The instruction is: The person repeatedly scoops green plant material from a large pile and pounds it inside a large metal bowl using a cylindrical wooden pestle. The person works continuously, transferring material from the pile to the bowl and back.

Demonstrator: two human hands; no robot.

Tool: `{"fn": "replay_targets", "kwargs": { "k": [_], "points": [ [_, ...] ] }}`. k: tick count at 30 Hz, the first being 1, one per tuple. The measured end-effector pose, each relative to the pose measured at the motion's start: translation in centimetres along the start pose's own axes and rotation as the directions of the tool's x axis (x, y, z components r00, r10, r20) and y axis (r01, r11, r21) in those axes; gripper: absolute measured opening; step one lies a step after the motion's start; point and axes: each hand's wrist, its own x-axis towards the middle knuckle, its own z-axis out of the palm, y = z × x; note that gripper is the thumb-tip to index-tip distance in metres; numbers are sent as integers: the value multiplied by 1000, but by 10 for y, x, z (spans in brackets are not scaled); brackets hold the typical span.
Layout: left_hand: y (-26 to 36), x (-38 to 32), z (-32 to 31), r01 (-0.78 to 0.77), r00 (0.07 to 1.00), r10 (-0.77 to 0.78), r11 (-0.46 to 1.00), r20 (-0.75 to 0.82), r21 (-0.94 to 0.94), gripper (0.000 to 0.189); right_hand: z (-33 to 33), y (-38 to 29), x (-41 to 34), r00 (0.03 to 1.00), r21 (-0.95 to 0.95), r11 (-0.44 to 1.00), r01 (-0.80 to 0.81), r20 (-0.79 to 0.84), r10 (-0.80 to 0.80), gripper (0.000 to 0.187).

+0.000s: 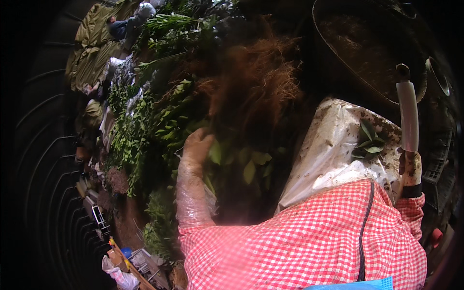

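My left hand, its forearm wrapped in clear plastic film, is closed around the stem of a leafy plant. Reddish-brown bare roots spread above the hand, blurred, while green leaves hang below it. Far to the right, my right hand grips the lower end of a tube with a white sleeve; its upper end is open and round. Over my lap lies a mud-spotted white plastic apron, with a few loose dark green leaves on it.
A large round tub with dark brown contents stands at upper right. Cut foliage lies in piles on the left. Beyond it, another person bends near a tan tarp. A plastic crate stands at right.
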Motion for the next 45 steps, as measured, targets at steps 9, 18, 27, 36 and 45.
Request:
{"fn": "replay_targets", "kwargs": {
  "k": [9,18,27,36,45],
  "points": [
    [20,-98,-29,128,983,-136,989,-121,-71,28,52,-51,23,953,-101,994,35,305,-2,40],
    [61,-137,31,-52,992,-32,769,-120,-637,33,215,-97,52,602,249,915,-316,799,-9,46],
    [104,-150,138,60,966,119,762,231,-644,29,321,-59,15,647,230,782,-580,713,270,19],
    [48,-91,8,103,946,-210,917,-246,-386,33,263,-20,49,824,159,832,-531,324,464,14],
    [22,51,87,-196,908,388,726,-157,659,60,260,-8,52,801,256,797,-547,437,409,24]
  ]
}}
